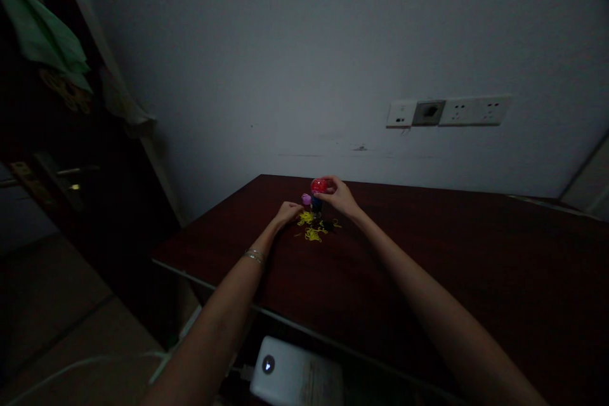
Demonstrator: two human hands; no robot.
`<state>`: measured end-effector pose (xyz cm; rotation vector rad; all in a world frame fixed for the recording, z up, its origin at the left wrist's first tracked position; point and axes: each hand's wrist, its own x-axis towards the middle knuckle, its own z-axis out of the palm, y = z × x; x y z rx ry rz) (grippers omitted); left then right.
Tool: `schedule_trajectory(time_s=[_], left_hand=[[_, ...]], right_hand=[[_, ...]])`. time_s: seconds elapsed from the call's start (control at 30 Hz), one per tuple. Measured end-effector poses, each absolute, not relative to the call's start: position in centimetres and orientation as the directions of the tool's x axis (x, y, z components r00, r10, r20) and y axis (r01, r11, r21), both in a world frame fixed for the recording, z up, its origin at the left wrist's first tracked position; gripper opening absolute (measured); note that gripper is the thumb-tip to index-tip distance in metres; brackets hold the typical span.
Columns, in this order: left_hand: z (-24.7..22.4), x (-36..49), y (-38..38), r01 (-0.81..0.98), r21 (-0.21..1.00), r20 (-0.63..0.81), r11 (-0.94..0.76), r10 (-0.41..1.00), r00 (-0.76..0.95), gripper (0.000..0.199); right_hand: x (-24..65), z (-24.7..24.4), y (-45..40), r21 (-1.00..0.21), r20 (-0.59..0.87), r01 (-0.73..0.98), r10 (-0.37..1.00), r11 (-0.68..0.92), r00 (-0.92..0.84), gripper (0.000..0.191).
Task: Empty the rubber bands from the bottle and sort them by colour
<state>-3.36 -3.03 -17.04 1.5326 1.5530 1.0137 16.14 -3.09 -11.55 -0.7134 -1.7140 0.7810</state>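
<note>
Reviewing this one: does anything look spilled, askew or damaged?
Yellow strands lie in uneven, loose clumps on the table near both hands, so they look scattered, perhaps deliberately. The wall has dark scuffs above the table, probably old wear.

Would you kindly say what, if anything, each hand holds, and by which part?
The right hand holds a shiny red rounded piece by its right side; whether the left hand holds anything cannot be told.
</note>
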Motion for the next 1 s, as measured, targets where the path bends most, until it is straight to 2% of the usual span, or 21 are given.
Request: schedule_trajectory(time_s=[0.2,0.33,0.4,0.57,0.77,0.87,1.0], left_hand=[[-17.6,-2.6,-2.9,0.444,0.896,0.150,-0.025,0.956,-0.250,0.024],[-18.0,-2.4,-3.0,0.506,0.857,0.275,-0.097,0.916,-0.291,0.026],[-18.2,-2.3,-3.1,0.511,0.850,0.314,-0.130,0.903,-0.293,0.026],[-17.7,-2.0,-3.5,0.465,0.867,0.334,-0.178,0.900,-0.279,0.025],[-16.0,-1.1,-4.2,0.508,0.820,0.427,-0.262,0.872,-0.240,0.026],[-15.3,-0.9,-4.4,0.502,0.835,0.390,-0.225,0.886,-0.252,0.026],[-15.0,-0.8,-4.8,0.392,0.918,0.190,-0.061,0.935,-0.300,0.022]], right_hand=[[14.9,-10.8,-1.7,-0.832,0.538,0.054,0.826,0.552,-0.168,0.065],[14.6,-10.8,-2.0,-0.867,0.491,0.015,0.859,0.498,-0.143,0.070],[14.7,-11.0,-2.3,-0.882,0.466,0.008,0.874,0.471,-0.135,0.066],[15.4,-11.6,-2.6,-0.884,0.460,0.013,0.874,0.467,-0.156,0.044],[15.3,-12.1,-2.0,-0.893,0.448,-0.047,0.880,0.447,-0.156,0.048],[15.3,-12.0,-1.9,-0.886,0.464,-0.052,0.875,0.461,-0.139,0.046],[15.5,-11.9,-1.6,-0.895,0.445,-0.062,0.891,0.441,-0.085,0.046]])
